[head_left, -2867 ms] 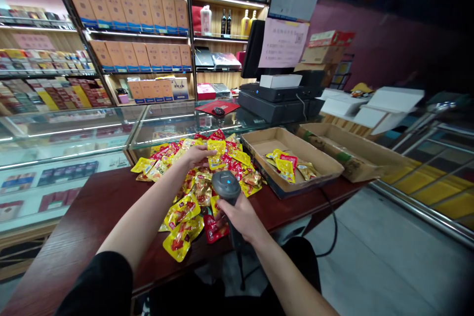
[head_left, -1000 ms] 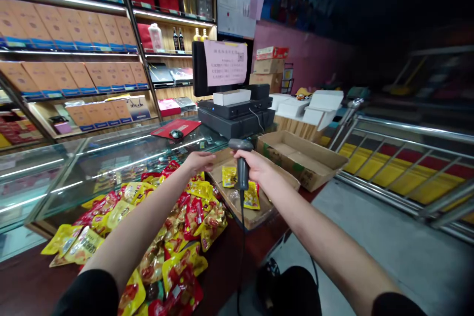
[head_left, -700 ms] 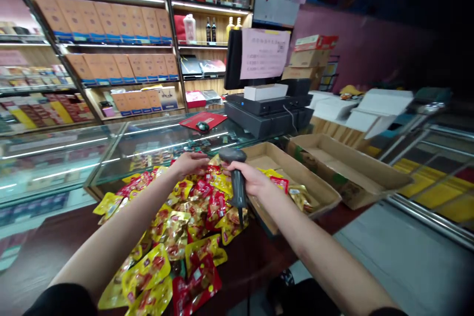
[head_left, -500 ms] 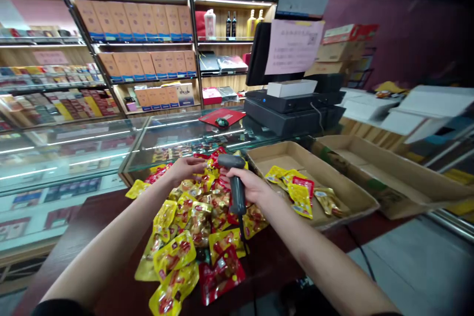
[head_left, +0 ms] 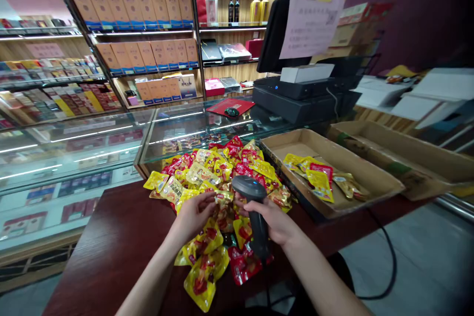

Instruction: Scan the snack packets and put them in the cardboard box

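Observation:
My right hand (head_left: 276, 219) is wrapped round the handle of a dark grey barcode scanner (head_left: 258, 227), its head over the packets. My left hand (head_left: 196, 215) is just left of it, thumb and fingertips closed on the edge of a small gold packet (head_left: 224, 197). The right hand's fingertips are close to the packet's other side, partly behind the scanner. Under and around both hands lies a heap of yellow, red and gold packets (head_left: 203, 175). A yellow packet (head_left: 205, 281) and a red packet (head_left: 244, 264) lie at the near edge.
On the right, a cardboard tray (head_left: 370, 168) holds several packets, with a second cardboard tray (head_left: 411, 158) beside it. Behind are a glass counter (head_left: 185, 128), a mouse (head_left: 232, 112) on a red mat, a monitor (head_left: 274, 34) and stocked shelves. The scanner's cable hangs down.
Both hands and the scanner have come nearer, lower in the view, uncovering the far part of the heap. My left fingers have closed on a gold packet. The view has shifted slightly.

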Tool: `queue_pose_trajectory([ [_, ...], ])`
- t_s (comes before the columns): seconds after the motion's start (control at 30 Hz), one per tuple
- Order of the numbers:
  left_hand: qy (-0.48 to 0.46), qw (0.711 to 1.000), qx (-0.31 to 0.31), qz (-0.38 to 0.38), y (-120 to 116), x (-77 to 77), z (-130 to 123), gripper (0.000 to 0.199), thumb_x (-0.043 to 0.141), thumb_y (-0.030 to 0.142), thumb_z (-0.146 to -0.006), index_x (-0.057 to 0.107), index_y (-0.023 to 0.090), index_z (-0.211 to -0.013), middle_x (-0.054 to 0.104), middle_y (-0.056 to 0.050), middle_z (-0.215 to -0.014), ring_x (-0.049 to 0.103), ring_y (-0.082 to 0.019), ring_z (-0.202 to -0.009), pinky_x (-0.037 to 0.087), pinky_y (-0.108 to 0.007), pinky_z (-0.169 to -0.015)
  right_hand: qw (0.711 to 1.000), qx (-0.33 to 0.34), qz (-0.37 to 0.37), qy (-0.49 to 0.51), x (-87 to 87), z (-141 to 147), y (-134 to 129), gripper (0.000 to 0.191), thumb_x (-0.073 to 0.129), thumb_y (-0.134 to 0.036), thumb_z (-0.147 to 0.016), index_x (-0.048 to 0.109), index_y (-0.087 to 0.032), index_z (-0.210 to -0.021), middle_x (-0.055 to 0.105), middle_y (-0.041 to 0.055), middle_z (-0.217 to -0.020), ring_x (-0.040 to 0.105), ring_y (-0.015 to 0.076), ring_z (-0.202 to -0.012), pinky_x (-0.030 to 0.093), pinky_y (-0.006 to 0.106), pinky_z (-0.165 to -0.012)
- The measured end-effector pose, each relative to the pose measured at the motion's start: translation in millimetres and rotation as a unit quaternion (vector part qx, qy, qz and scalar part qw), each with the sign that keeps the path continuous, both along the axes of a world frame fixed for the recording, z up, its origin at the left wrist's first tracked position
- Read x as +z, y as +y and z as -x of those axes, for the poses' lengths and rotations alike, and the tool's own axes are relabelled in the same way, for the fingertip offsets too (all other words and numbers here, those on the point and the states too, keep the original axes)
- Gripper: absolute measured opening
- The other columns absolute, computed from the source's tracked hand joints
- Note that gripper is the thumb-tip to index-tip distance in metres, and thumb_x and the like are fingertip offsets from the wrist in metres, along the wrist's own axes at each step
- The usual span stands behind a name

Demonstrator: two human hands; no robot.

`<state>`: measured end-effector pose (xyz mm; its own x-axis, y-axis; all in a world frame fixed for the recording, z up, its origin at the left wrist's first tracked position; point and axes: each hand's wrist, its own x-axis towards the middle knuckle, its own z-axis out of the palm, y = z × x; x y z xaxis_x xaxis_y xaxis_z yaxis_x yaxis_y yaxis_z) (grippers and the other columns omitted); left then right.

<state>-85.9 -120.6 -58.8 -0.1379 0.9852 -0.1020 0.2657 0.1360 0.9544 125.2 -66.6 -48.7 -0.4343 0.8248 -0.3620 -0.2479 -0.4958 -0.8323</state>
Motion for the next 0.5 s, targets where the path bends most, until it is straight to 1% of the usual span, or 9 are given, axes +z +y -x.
queue_pose_trajectory([
  [0.03, 0.015, 1.000, -0.001, -0.012, -1, -3.2, -3, 0.041, 0.063, 0.033, -0.075, 0.065, 0.023, -0.115, 0.070, -0.007, -0.101, 0.066, -0.021, -0.091, 0.050, -0.028, -0.078, 1.000, -0.006, 0.007, 0.001, -2.9, 0, -3, 0.024, 0.071, -0.017, -0.059, 0.069, -0.017, -0.083, 0.070, 0.0060, -0.090, 0.065, 0.0177, -0.082, 0.053, 0.025, -0.069],
  [0.1, 0.049, 0.998, 0.003, -0.030, -3, -4.9, -6, 0.042, 0.062, 0.032, -0.076, 0.065, 0.024, -0.117, 0.071, -0.006, -0.098, 0.065, -0.022, -0.091, 0.048, -0.029, -0.079, 1.000, -0.018, 0.012, 0.006, -8.1, 1, -6, 0.025, 0.071, -0.016, -0.059, 0.069, -0.017, -0.084, 0.069, 0.0063, -0.093, 0.066, 0.0177, -0.083, 0.053, 0.025, -0.070],
  [0.2, 0.097, 0.994, 0.019, -0.045, -5, -1.5, -11, 0.039, 0.063, 0.031, -0.075, 0.067, 0.025, -0.113, 0.072, -0.005, -0.092, 0.065, -0.023, -0.084, 0.047, -0.029, -0.076, 1.000, -0.025, 0.003, 0.006, -14.8, 3, -6, 0.024, 0.071, -0.015, -0.059, 0.069, -0.017, -0.084, 0.069, 0.0073, -0.096, 0.066, 0.0185, -0.086, 0.054, 0.026, -0.072],
  [0.3, 0.130, 0.990, 0.020, -0.054, -6, -0.2, -17, 0.038, 0.063, 0.030, -0.074, 0.068, 0.025, -0.111, 0.072, -0.005, -0.088, 0.065, -0.022, -0.079, 0.047, -0.028, -0.074, 0.999, -0.027, 0.017, 0.014, -20.0, 6, -3, 0.024, 0.070, -0.015, -0.058, 0.067, -0.016, -0.082, 0.069, 0.0079, -0.098, 0.067, 0.0204, -0.088, 0.055, 0.027, -0.072],
  [0.4, 0.121, 0.991, 0.026, -0.059, -3, -2.6, -20, 0.042, 0.064, 0.028, -0.073, 0.065, 0.025, -0.115, 0.071, -0.005, -0.094, 0.066, -0.021, -0.079, 0.048, -0.028, -0.074, 0.999, -0.019, 0.021, 0.039, -22.5, 7, 1, 0.024, 0.068, -0.014, -0.059, 0.067, -0.016, -0.082, 0.069, 0.0077, -0.099, 0.067, 0.0215, -0.091, 0.055, 0.028, -0.073],
  [0.5, 0.095, 0.992, 0.050, -0.067, 1, -3.1, -18, 0.048, 0.069, 0.027, -0.070, 0.063, 0.025, -0.117, 0.070, -0.005, -0.098, 0.066, -0.020, -0.082, 0.049, -0.028, -0.076, 0.999, -0.019, -0.010, 0.047, -19.8, 7, 5, 0.026, 0.065, -0.014, -0.061, 0.068, -0.016, -0.087, 0.068, 0.0076, -0.104, 0.063, 0.0211, -0.102, 0.053, 0.025, -0.078],
])
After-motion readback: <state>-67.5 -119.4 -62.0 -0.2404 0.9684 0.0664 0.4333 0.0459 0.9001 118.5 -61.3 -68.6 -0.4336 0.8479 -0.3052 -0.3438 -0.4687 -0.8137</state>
